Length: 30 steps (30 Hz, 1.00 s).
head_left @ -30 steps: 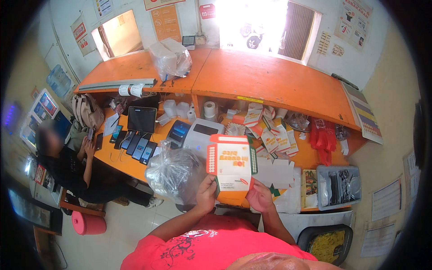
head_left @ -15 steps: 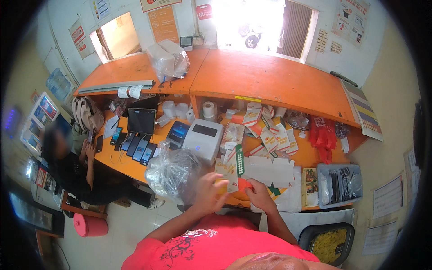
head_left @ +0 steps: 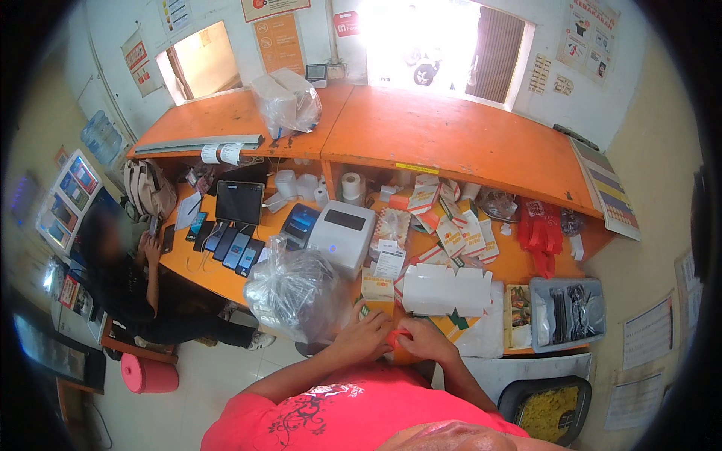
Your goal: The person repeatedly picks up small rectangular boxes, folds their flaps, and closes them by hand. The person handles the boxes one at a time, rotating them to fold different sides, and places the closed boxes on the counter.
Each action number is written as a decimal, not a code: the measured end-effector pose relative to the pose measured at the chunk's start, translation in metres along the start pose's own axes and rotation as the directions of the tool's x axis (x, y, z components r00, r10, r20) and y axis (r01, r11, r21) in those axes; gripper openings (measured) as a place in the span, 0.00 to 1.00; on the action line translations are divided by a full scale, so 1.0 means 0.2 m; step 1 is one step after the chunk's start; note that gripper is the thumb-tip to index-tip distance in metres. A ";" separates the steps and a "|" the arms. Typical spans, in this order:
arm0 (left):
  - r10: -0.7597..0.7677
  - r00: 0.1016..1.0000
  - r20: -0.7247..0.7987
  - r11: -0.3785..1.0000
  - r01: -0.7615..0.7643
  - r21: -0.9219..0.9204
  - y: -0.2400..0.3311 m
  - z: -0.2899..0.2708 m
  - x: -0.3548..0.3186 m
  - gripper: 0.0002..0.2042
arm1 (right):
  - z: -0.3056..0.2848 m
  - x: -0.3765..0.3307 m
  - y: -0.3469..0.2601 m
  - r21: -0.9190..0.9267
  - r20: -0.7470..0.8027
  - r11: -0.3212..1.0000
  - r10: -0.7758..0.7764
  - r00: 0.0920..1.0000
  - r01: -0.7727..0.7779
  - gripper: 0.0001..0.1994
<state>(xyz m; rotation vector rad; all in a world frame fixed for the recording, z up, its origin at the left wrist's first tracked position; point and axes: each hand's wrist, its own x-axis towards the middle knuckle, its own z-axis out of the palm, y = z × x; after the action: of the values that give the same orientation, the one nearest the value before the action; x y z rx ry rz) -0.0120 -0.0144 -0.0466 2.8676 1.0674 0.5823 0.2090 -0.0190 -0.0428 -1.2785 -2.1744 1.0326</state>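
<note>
At the desk's front edge, a small yellow, white and orange-red cardboard food box [head_left: 377,288] is between my hands. My left hand [head_left: 365,337] presses its bent fingers along the box's near left side. The fingers of my right hand [head_left: 425,342] are closed on its orange-red end, which is partly hidden by both hands. Just right of the box lies an unfolded white carton [head_left: 444,292], inner side up. Behind the box is a white printed slip [head_left: 390,260]. A large clear plastic bag [head_left: 292,293] with pale contents stands close to my left forearm.
A white printer [head_left: 342,237], several phones [head_left: 233,248] and a tablet [head_left: 240,201] cover the desk's left. Flat printed cartons [head_left: 460,231] are heaped under the orange shelf [head_left: 451,143]. A grey bin [head_left: 568,308] of black packets stands right. A seated person [head_left: 124,278] is at far left.
The box has turned and come down toward me. My left hand has gone from hovering with spread fingers to pressing on it; my right hand has moved slightly left and down.
</note>
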 end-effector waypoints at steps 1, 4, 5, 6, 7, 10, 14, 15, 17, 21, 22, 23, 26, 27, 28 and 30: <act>0.021 1.000 0.018 1.000 -0.021 -0.022 -0.01 0.01 0.00 0.20 | 0.01 -0.01 0.00 -0.014 -0.012 1.000 -0.026 1.000 0.026 0.08; 0.005 0.985 0.173 0.992 0.016 -0.123 -0.01 -0.01 0.00 0.18 | 0.03 -0.01 -0.02 -0.213 -0.006 0.973 -0.093 0.996 0.090 0.07; -0.048 0.957 0.287 0.980 0.100 -0.170 -0.01 0.00 -0.01 0.18 | 0.03 -0.01 -0.05 -0.304 0.008 0.946 -0.112 0.994 0.109 0.07; -0.092 0.912 0.400 0.960 0.188 -0.207 0.00 -0.01 -0.01 0.17 | 0.03 -0.01 -0.09 -0.393 -0.060 0.913 -0.141 0.988 0.106 0.06; -0.143 0.901 0.409 0.940 0.254 -0.229 0.01 -0.01 0.00 0.16 | 0.02 -0.01 -0.14 -0.478 -0.125 0.873 -0.175 0.977 0.095 0.06; -0.269 0.863 0.428 0.854 0.419 -0.309 0.04 -0.01 0.00 0.14 | 0.02 0.00 -0.16 -0.555 -0.128 0.831 -0.138 0.982 0.044 0.06; -0.361 0.811 0.460 0.708 0.560 -0.431 -0.01 0.06 0.00 0.14 | 0.04 0.03 -0.10 -0.427 -0.160 0.904 -0.110 0.981 0.032 0.05; -0.376 0.790 0.485 0.662 0.595 -0.456 -0.02 0.07 0.00 0.14 | 0.04 0.04 -0.09 -0.412 -0.167 0.910 -0.123 0.978 0.044 0.04; -0.392 0.789 0.473 0.592 0.610 -0.527 -0.05 0.11 0.00 0.13 | 0.05 0.06 -0.08 -0.381 -0.181 0.922 -0.149 0.972 0.071 0.04; -0.425 0.819 0.386 0.503 0.568 -0.651 -0.04 0.07 0.00 0.11 | 0.01 0.09 -0.17 -0.375 -0.115 0.916 -0.201 0.973 0.145 0.03; -0.450 0.812 0.372 0.431 0.562 -0.706 -0.04 0.06 0.01 0.11 | -0.01 0.11 -0.19 -0.387 -0.102 0.905 -0.232 0.967 0.177 0.03; -0.477 0.799 0.365 0.351 0.554 -0.754 -0.04 0.05 0.01 0.11 | -0.02 0.11 -0.22 -0.393 -0.085 0.896 -0.260 0.962 0.208 0.03; -0.560 0.765 0.319 0.147 0.471 -0.870 -0.05 0.01 0.03 0.12 | -0.14 0.17 -0.35 -0.439 -0.063 0.844 -0.369 0.927 0.306 0.09; -0.583 0.756 0.299 0.092 0.426 -0.900 -0.05 -0.02 0.04 0.11 | -0.17 0.19 -0.37 -0.482 -0.025 0.807 -0.404 0.915 0.343 0.13; -0.598 0.754 0.272 0.058 0.380 -0.923 -0.05 -0.04 0.05 0.10 | -0.17 0.21 -0.38 -0.440 -0.089 0.826 -0.431 0.898 0.353 0.12; -0.635 0.745 0.205 0.002 0.267 -0.964 -0.06 -0.07 0.07 0.09 | -0.16 0.26 -0.41 -0.365 -0.214 0.845 -0.485 0.848 0.391 0.11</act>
<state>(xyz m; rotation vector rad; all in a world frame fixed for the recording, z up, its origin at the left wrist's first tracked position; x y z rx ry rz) -0.0140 0.0026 -0.0304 1.1374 0.9798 1.1029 0.1584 0.0128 0.0387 -0.8988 -2.2855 0.2959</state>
